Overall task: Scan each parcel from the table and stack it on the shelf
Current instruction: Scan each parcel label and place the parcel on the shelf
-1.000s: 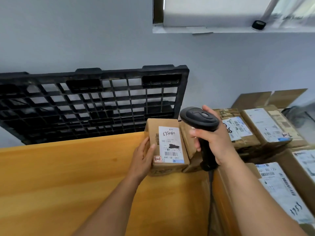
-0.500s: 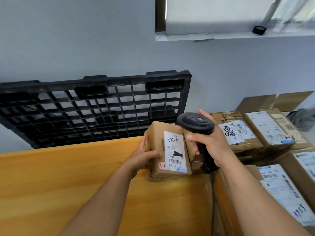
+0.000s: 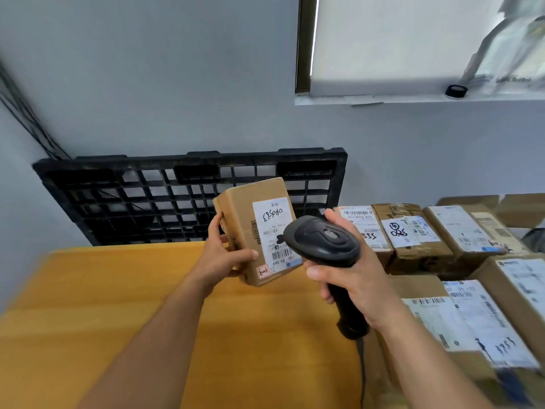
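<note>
My left hand (image 3: 224,255) grips a small brown cardboard parcel (image 3: 244,219) by its left side and holds it in the air above the wooden table (image 3: 118,305). Its white label with a barcode faces me. My right hand (image 3: 351,278) holds a black handheld scanner (image 3: 323,240) by the handle. The scanner's head sits just in front of the label's lower right corner and covers part of it. A cable hangs down from the scanner's handle.
Several labelled cardboard parcels (image 3: 418,234) are stacked at the right, some close by at the lower right (image 3: 483,317). A black plastic pallet (image 3: 165,196) leans against the grey wall behind the table. A window sill (image 3: 413,98) runs along the upper right.
My left hand has lifted the parcel off the table and tilted it toward me. The scanner has come in closer over the label. The view has tilted upward.
</note>
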Demonstrator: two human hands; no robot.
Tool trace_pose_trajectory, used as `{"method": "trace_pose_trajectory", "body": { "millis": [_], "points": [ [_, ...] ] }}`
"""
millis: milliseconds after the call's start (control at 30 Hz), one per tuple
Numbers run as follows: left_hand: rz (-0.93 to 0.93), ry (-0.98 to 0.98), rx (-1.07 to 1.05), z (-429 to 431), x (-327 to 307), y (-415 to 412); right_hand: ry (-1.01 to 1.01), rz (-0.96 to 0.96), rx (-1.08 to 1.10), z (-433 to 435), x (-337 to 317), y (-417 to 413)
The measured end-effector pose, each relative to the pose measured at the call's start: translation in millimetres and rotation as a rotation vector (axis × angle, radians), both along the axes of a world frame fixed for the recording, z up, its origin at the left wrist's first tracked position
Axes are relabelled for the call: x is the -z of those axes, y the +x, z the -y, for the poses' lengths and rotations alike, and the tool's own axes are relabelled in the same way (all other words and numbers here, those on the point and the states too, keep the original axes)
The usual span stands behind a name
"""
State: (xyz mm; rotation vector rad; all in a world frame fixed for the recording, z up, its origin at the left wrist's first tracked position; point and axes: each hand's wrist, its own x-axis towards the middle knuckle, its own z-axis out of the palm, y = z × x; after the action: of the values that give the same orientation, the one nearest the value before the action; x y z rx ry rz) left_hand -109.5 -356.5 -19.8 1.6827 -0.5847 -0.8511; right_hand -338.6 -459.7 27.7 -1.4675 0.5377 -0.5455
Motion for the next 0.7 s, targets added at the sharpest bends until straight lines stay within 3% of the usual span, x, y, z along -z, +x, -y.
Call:
{"method": "trace_pose_trajectory", "body": {
  "millis": [700],
  "points": [
    [0.118, -0.112, -0.209, -155, -28, -45, -0.039, 0.063, -0.158, -123, -2, -46]
  ]
}}
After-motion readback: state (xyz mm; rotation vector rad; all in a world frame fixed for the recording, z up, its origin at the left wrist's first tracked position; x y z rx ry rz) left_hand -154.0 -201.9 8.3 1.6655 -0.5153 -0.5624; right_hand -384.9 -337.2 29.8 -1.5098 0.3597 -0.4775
